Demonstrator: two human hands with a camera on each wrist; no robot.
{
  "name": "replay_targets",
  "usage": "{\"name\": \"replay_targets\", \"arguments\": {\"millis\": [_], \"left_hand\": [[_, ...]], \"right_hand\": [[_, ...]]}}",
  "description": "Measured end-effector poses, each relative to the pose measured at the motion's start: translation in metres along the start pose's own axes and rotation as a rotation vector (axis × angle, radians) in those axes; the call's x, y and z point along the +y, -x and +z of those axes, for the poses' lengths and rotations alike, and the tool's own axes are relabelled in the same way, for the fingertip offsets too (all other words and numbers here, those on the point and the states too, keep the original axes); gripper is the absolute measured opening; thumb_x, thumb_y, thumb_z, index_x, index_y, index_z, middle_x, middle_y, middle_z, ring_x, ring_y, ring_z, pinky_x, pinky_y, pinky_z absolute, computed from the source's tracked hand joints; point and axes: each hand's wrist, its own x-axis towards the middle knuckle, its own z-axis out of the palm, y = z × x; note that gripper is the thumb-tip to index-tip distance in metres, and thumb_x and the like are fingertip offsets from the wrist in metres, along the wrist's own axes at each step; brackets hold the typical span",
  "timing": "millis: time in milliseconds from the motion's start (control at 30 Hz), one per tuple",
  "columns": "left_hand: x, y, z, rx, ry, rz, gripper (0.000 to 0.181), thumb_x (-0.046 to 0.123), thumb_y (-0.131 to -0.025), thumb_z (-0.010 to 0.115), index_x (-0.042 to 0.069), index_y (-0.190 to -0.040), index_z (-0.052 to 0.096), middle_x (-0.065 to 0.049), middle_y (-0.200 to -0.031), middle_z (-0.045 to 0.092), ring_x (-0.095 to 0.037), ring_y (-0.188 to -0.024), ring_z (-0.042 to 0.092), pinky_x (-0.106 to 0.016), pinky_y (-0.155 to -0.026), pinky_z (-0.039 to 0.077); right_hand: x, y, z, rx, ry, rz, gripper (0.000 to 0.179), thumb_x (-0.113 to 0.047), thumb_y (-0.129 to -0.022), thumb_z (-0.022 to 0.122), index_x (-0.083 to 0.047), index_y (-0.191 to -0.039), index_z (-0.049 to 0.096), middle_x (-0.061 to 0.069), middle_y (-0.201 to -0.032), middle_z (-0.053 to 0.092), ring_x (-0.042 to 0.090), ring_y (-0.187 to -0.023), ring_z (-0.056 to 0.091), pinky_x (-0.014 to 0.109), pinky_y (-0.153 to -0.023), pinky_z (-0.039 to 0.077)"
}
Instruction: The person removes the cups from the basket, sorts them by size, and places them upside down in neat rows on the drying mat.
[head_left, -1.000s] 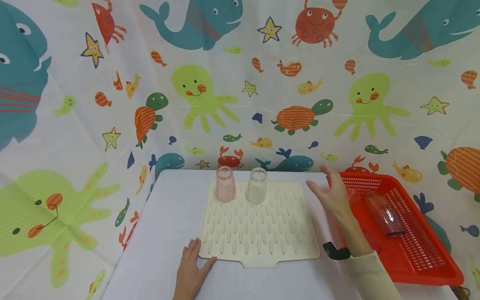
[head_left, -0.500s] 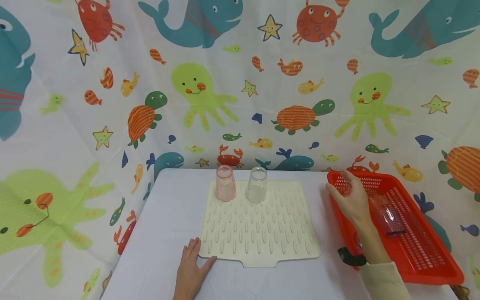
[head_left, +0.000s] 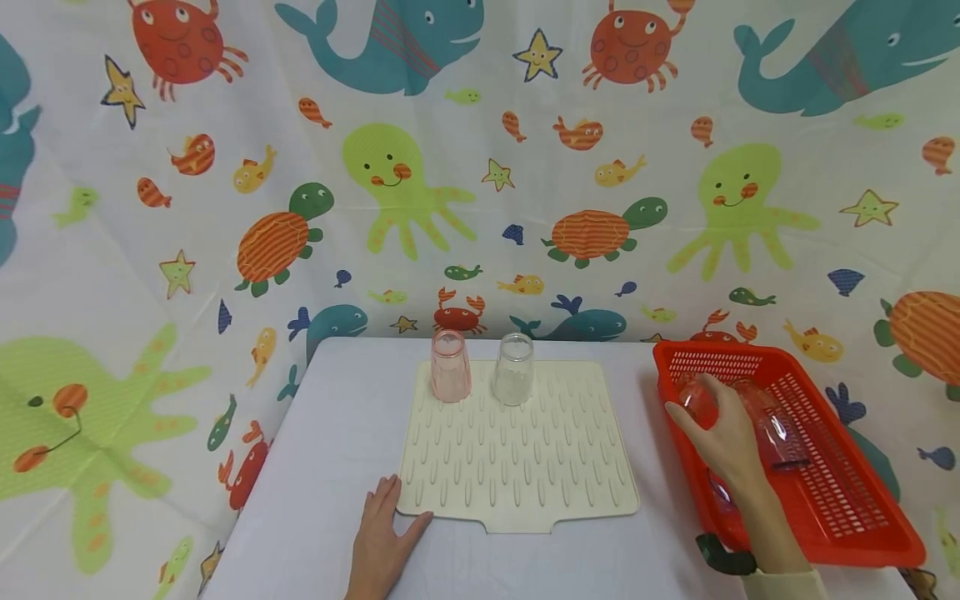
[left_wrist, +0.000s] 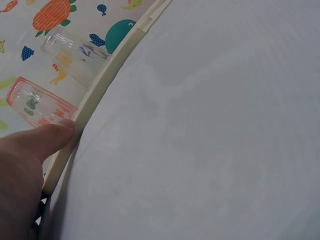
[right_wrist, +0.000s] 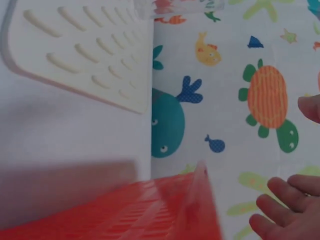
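Observation:
My left hand [head_left: 378, 542] rests at the near left corner of the cream drying mat [head_left: 525, 479], fingers stretched out; in the left wrist view its thumb [left_wrist: 55, 137] lies along the mat's edge. Two upside-down glasses stand at the back of the mat: a pink glass [head_left: 451, 375] and a clear glass [head_left: 514, 379]. Over the left side of the red basket [head_left: 847, 554] is my right hand [head_left: 731, 433], thumb and fingers apart, close to a reddish-looking glass [head_left: 696, 400]. In the right wrist view those fingers [right_wrist: 280, 210] are spread with nothing between them.
Another glass [head_left: 783, 437] lies on its side in the basket, and a purplish glass [head_left: 720, 490] is partly hidden by my right forearm. The basket's raised wall stands right of the mat on the white table [head_left: 315, 492]. A sea-animal curtain [head_left: 450, 50] hangs behind.
My right hand has moved right, from beside the basket's left wall to above the glasses inside it, and lowered. The left hand and the two glasses on the mat have stayed put.

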Motion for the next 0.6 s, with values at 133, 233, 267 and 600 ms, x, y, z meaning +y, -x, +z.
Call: {"name": "replay_targets", "arguments": {"millis": [133,233,267,600], "left_hand": [[0.0,0.0,0.001,0.001,-0.003,0.004,0.089,0.05,-0.084,0.077,-0.004,-0.147,0.045,-0.02,-0.156,0.042,-0.038,-0.15,0.031,-0.052,-0.128,0.02],[-0.001,0.0,0.001,0.005,-0.006,0.01,0.089,0.051,-0.084,0.076,-0.004,-0.147,0.045,-0.02,-0.156,0.042,-0.037,-0.151,0.03,-0.051,-0.129,0.02],[-0.001,0.001,0.001,0.01,-0.005,0.012,0.089,0.051,-0.084,0.076,-0.004,-0.147,0.045,-0.02,-0.156,0.043,-0.037,-0.15,0.031,-0.051,-0.129,0.02],[-0.003,0.003,0.004,0.064,0.003,0.047,0.088,0.05,-0.082,0.079,-0.005,-0.144,0.048,-0.02,-0.153,0.047,-0.038,-0.148,0.035,-0.053,-0.126,0.025]], "right_hand": [[0.009,0.008,-0.002,-0.035,0.037,0.022,0.091,-0.046,-0.091,0.069,0.001,-0.156,0.025,0.032,-0.153,0.035,0.052,-0.134,0.035,0.081,-0.101,0.038],[0.017,0.013,-0.005,-0.073,0.066,0.067,0.095,-0.051,-0.091,0.068,0.002,-0.156,0.023,0.034,-0.154,0.032,0.053,-0.135,0.033,0.082,-0.1,0.037],[0.019,0.015,-0.006,-0.084,0.076,0.082,0.097,-0.052,-0.091,0.068,0.002,-0.156,0.022,0.034,-0.154,0.031,0.054,-0.135,0.032,0.082,-0.1,0.036],[0.042,0.021,-0.016,-0.159,0.151,0.16,0.106,-0.059,-0.088,0.067,0.004,-0.157,0.016,0.038,-0.153,0.028,0.055,-0.131,0.031,0.082,-0.1,0.037]]}}
